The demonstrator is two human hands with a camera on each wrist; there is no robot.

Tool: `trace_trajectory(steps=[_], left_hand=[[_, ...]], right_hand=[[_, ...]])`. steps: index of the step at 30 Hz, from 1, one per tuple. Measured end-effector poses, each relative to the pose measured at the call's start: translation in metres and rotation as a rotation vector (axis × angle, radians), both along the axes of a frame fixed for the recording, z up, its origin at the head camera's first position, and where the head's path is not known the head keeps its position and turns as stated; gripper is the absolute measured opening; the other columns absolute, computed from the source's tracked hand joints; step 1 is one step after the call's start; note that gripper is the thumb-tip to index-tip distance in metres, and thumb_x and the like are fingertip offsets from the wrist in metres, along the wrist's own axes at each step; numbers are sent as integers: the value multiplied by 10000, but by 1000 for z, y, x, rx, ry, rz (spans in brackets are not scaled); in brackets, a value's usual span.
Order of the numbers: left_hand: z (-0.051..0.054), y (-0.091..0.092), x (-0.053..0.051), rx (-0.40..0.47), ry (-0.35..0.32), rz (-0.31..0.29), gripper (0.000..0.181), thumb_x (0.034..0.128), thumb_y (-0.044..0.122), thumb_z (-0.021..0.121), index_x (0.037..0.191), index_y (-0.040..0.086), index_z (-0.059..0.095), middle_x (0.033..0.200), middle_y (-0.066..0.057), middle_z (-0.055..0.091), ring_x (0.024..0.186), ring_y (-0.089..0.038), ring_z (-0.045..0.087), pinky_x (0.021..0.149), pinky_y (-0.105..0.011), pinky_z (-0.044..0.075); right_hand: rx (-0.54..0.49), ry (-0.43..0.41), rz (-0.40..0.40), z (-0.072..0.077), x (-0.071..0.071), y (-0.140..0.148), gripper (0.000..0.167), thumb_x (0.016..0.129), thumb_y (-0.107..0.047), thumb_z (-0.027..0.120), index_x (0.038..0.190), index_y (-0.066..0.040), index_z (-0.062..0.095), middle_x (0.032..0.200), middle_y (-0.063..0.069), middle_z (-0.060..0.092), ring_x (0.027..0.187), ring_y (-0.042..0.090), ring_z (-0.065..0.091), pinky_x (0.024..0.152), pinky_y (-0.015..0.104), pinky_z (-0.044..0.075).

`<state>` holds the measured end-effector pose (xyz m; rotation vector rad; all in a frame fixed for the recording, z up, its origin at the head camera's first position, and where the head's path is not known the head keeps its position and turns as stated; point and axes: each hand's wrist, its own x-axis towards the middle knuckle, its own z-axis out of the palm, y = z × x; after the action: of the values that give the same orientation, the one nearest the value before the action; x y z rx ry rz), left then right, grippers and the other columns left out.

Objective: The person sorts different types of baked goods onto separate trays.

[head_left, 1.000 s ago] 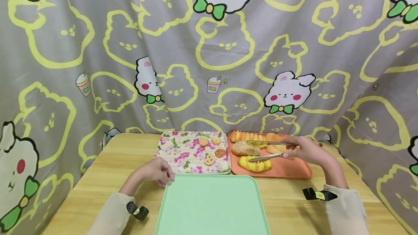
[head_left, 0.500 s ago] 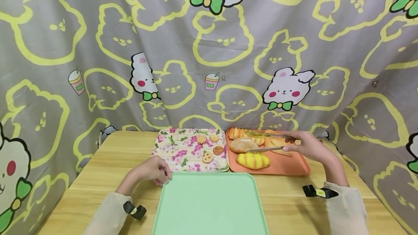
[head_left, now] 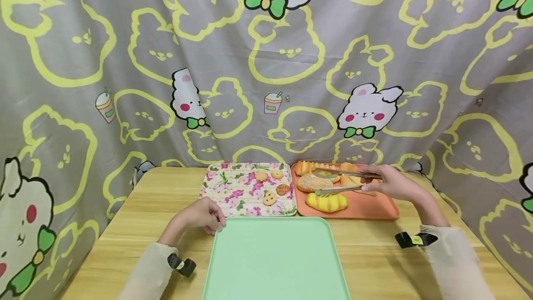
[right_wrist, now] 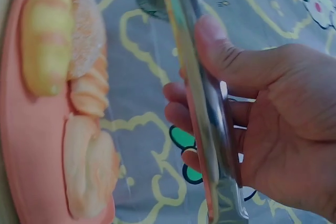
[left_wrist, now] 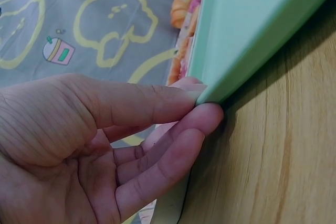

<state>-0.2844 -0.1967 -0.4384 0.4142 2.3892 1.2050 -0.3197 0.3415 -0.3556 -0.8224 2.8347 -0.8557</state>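
Note:
My left hand point(head_left: 205, 215) pinches the far left corner of a pale green tray point(head_left: 276, 258). In the left wrist view, thumb and finger clasp the tray's rim point(left_wrist: 247, 66). My right hand point(head_left: 389, 182) holds metal tongs point(head_left: 343, 189) with green tips, their arms spread apart over the orange tray point(head_left: 370, 207). Nothing shows between the tips. Below them lie a yellow striped bread point(head_left: 326, 203) and an oval bread point(head_left: 312, 183) with a speckled top. A ridged bread point(head_left: 304, 167) and a pale folded bread point(right_wrist: 86, 169) lie in the same tray.
A floral tray point(head_left: 225, 189) stands left of the orange one, with several cookies point(head_left: 269, 197) on its right side. Both sit on the wooden table point(head_left: 374, 253) behind the green tray. A patterned curtain point(head_left: 233, 68) hangs behind and at both sides.
The tongs have moved slightly away from the yellow bread, which they overlapped a second ago. The left hand keeps its pinch on the green tray's corner. The head view has shifted a little.

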Motion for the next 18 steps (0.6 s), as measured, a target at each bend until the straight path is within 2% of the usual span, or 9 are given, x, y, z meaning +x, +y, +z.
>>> trace_trajectory(steps=[4, 8, 11, 16, 18], left_hand=[[-1, 1, 2, -5, -3, 8, 45, 822, -43, 755, 858, -52, 731, 605, -16, 593, 589, -155, 666, 591, -317, 588], [-3, 3, 4, -20, -13, 13, 44, 824, -47, 758, 861, -41, 735, 608, -18, 613, 584, -144, 659, 587, -310, 586], [-3, 3, 4, -22, -8, 20, 50, 823, -48, 758, 866, -48, 733, 613, -23, 619, 582, -140, 654, 588, -311, 588], [0, 2, 2, -20, -2, 25, 56, 820, -50, 757, 869, -54, 731, 619, -28, 624, 583, -140, 655, 590, -311, 591], [1, 2, 2, -23, -5, 26, 55, 819, -48, 758, 869, -47, 734, 623, -33, 628, 585, -142, 657, 593, -314, 592]], right_hand=[[13, -39, 76, 1, 1, 8, 518, 956, -168, 705, 1349, 132, 550, 1231, 237, 689, 1086, 277, 700, 846, 223, 567], [-2, -98, 143, 2, 6, 19, 462, 977, -142, 671, 1324, 141, 556, 1195, 210, 698, 1042, 102, 677, 827, 223, 566], [-22, -127, 174, 0, 7, 26, 428, 983, -128, 659, 1309, 134, 569, 1148, 168, 703, 984, 22, 648, 799, 219, 558], [-44, -138, 230, -4, 6, 39, 384, 952, -94, 686, 1254, 130, 608, 990, 54, 691, 877, 20, 614, 752, 228, 536], [-50, -150, 251, -6, 6, 45, 410, 937, -79, 699, 1251, 164, 599, 987, 35, 706, 885, 18, 620, 761, 217, 537]])
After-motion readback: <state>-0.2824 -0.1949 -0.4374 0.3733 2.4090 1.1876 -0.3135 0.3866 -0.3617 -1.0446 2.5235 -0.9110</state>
